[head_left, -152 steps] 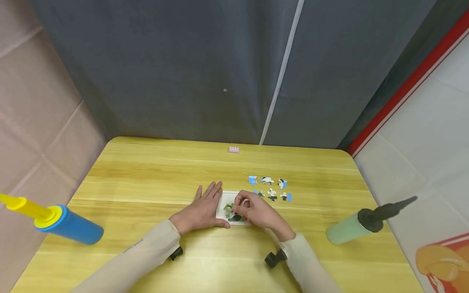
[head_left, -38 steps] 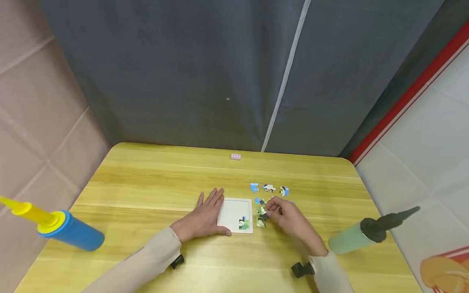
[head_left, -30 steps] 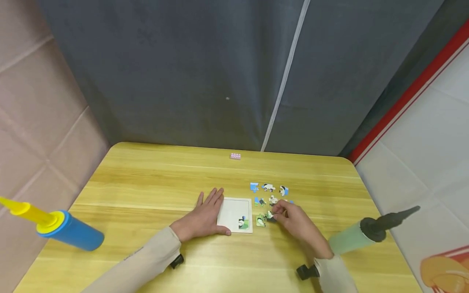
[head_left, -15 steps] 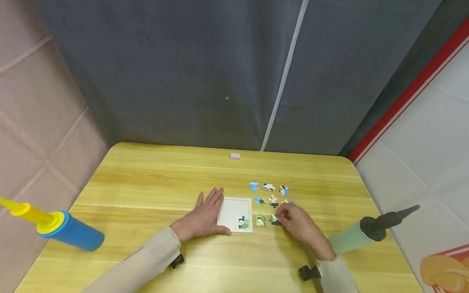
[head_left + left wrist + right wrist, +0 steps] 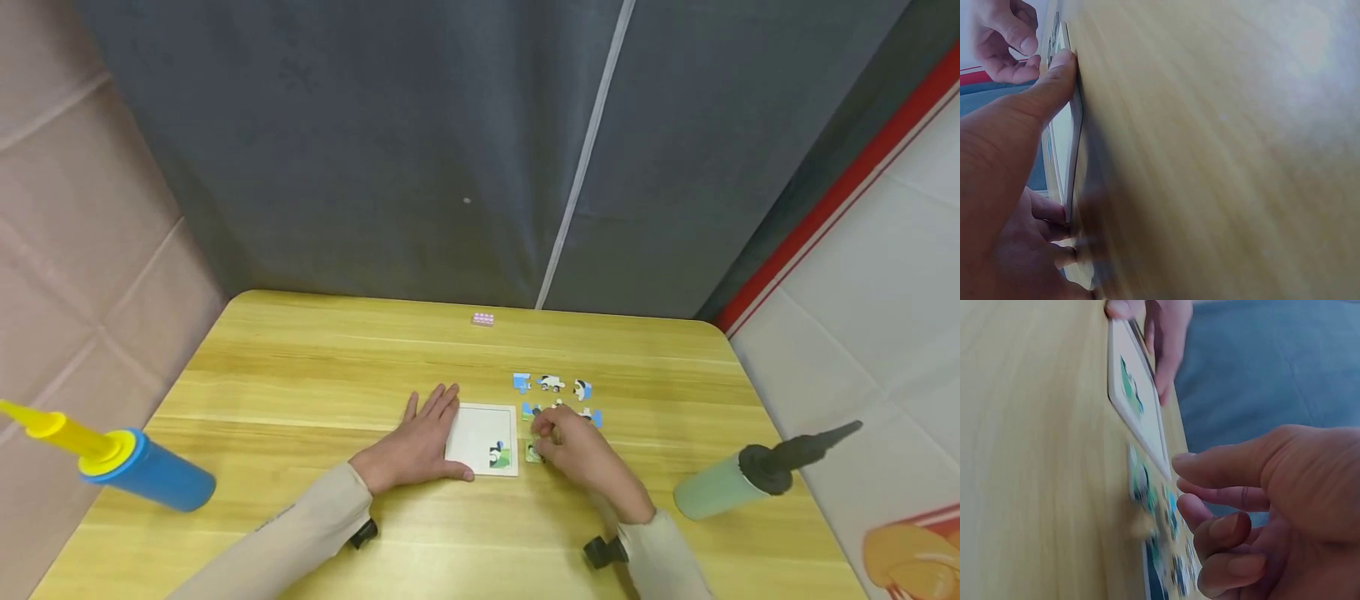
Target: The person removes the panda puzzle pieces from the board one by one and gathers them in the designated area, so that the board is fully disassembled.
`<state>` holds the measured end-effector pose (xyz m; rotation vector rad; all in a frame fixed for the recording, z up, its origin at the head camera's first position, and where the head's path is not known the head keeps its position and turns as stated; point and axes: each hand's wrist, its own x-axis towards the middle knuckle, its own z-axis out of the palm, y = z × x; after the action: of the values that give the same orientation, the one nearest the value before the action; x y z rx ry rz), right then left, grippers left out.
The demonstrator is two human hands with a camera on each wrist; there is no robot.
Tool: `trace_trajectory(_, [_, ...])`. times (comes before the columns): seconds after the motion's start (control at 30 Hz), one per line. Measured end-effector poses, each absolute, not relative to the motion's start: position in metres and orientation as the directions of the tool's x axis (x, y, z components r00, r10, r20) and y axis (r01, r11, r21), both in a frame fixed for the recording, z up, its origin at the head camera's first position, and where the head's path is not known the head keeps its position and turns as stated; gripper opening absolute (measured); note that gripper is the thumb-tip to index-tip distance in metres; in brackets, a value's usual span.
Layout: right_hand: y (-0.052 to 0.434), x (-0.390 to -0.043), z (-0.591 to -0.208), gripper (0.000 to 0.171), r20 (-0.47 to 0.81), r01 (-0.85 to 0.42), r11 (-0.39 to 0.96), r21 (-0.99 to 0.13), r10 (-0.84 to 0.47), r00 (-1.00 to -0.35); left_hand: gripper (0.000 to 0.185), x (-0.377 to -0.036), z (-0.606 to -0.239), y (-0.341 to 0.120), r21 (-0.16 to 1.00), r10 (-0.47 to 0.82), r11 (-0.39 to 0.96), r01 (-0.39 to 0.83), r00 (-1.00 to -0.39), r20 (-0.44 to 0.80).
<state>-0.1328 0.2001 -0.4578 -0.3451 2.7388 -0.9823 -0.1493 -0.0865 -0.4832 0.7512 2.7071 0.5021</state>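
Observation:
In the head view, a shallow white puzzle tray (image 5: 467, 429) lies on the table with one panda-printed jigsaw piece (image 5: 500, 456) in its near right corner. My left hand (image 5: 408, 450) rests along the tray's left side, fingers spread and thumb at the near edge. Just right of the tray hovers my right hand (image 5: 581, 450), above a green jigsaw piece (image 5: 531, 452) that it partly covers. In the right wrist view, a gap shows between its thumb (image 5: 1216, 465) and bent fingers, with nothing held. A dark-and-green piece (image 5: 1154, 569) lies on the table below.
Several loose jigsaw pieces sit in rows behind the right hand, including a blue one (image 5: 521, 382) and a white one (image 5: 551, 383). A pink brick (image 5: 483, 319) is near the far edge. A blue pump (image 5: 153, 471) stands left, a green pump (image 5: 716, 483) right.
Green pieces from the tray now lie right of it, and a panda piece sits in its corner. My right hand let go of the dark-and-green piece and moved left; the left hand stayed.

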Motion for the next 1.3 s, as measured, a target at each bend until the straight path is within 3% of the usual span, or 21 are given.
trace_trajectory(0.27, [0.170,-0.132,-0.459,0.024,-0.121,-0.270,0.783,-0.560,-0.399,-0.909,0.126,-0.150,-0.484,-0.087,0.398,0.538,0.805,0.439,-0.823,-0.182])
trace_trajectory(0.4, [0.160,-0.131,-0.459,0.032,-0.153,-0.283,0.816,-0.505,-0.407,-0.901,0.126,-0.150,-0.484,-0.087,0.390,0.542,0.806,0.445,-0.819,-0.186])
trace_trajectory(0.57, [0.154,-0.128,-0.457,0.030,-0.167,-0.293,0.826,-0.482,-0.415,-0.894,0.125,-0.149,-0.484,-0.087,0.392,0.541,0.806,0.443,-0.820,-0.186])
trace_trajectory(0.8, [0.153,-0.129,-0.458,0.029,-0.159,-0.287,0.814,-0.505,-0.415,-0.896,0.123,-0.149,-0.483,-0.087,0.404,0.545,0.799,0.445,-0.821,-0.172])
trace_trajectory(0.97, [0.155,-0.130,-0.460,0.017,-0.132,-0.257,0.776,-0.576,-0.399,-0.907,0.124,-0.150,-0.483,-0.087,0.404,0.542,0.801,0.441,-0.821,-0.177])
trace_trajectory(1.3, [0.195,-0.130,-0.449,0.008,-0.065,-0.164,0.728,-0.665,-0.275,-0.959,0.125,-0.150,-0.483,-0.087,0.402,0.544,0.801,0.443,-0.819,-0.182])
